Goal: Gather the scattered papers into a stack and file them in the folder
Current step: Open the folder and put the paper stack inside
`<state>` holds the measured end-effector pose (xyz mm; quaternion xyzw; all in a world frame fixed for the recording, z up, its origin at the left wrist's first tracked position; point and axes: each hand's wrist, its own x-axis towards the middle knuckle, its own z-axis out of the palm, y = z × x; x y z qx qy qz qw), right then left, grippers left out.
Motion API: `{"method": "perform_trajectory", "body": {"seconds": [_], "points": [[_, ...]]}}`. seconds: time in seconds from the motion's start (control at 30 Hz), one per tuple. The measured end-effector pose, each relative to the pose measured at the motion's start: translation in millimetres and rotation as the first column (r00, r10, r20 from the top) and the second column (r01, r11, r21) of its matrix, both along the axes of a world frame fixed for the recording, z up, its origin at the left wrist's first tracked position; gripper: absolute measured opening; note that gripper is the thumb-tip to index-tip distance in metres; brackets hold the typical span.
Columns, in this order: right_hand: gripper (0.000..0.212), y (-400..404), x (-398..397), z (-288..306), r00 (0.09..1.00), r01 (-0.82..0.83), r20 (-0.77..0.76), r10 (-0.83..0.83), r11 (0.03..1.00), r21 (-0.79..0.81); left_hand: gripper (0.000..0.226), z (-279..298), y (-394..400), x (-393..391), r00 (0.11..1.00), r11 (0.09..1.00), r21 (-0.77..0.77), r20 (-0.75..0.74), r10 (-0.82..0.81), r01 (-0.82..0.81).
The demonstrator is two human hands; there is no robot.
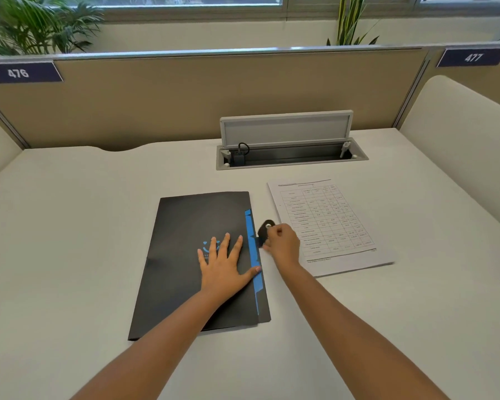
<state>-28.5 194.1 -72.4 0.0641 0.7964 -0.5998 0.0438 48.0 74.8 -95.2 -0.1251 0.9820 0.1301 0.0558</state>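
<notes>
A flat black card folder with a blue strip down its right edge and a blue logo on the cover (185, 255) lies closed on the pale grey worktop (84, 226), set at a slight angle. The person's left hand (224, 267) rests palm-down on the cover over the logo, its fingers (225, 241) straight and spread, the thumb reaching out to touch the blue strip. The right hand (280, 241) sits just beside the folder's right edge, its fingers (267, 245) curled and pinching a small black closure tab with a silver snap stud (265, 230), which sticks out from the folder's edge and is lifted clear of the cover. Just to the right of that hand lies a neat stack of white printed sheets with a table of figures on the top page (332, 223); it rests on the worktop outside the folder, and the right wrist overlaps its lower left corner. Further back, a grey cable box set into the worktop (289, 148) stands with its lid raised and a black plug inside. A tan partition (185, 96) behind carries dark number plates reading 476 (19, 73) and 477 (472, 57), with green leafy plants (35, 27) beyond it by the window.
</notes>
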Motion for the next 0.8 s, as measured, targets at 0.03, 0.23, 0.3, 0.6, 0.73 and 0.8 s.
{"method": "perform_trajectory", "body": {"seconds": [0.03,0.23,0.3,0.6,0.73,0.8], "points": [[0.014,4,0,-2,0.996,0.051,0.072,-0.045,0.996,-0.072,0.086,3,5,-2,0.999,1.000,0.014,0.030,0.014,-0.014],[0.022,18,13,-3,0.975,0.093,0.222,-0.032,0.958,-0.271,0.083,35,22,-5,0.996,0.998,-0.021,0.062,0.066,-0.065],[0.022,16,21,-2,0.973,0.073,0.231,-0.004,0.954,-0.291,0.076,50,26,-4,1.000,0.989,-0.148,-0.017,0.005,-0.007],[0.024,14,31,1,0.967,0.074,0.253,0.016,0.937,-0.342,0.032,111,-9,23,0.996,0.985,-0.163,-0.073,0.053,-0.064],[0.019,12,34,3,0.968,0.057,0.250,0.036,0.934,-0.354,0.030,128,-19,34,0.987,0.959,-0.258,-0.141,0.082,-0.117],[0.017,13,36,4,0.970,0.054,0.242,0.033,0.937,-0.346,0.035,136,-20,38,0.973,0.946,-0.299,-0.224,0.057,-0.124]]}}
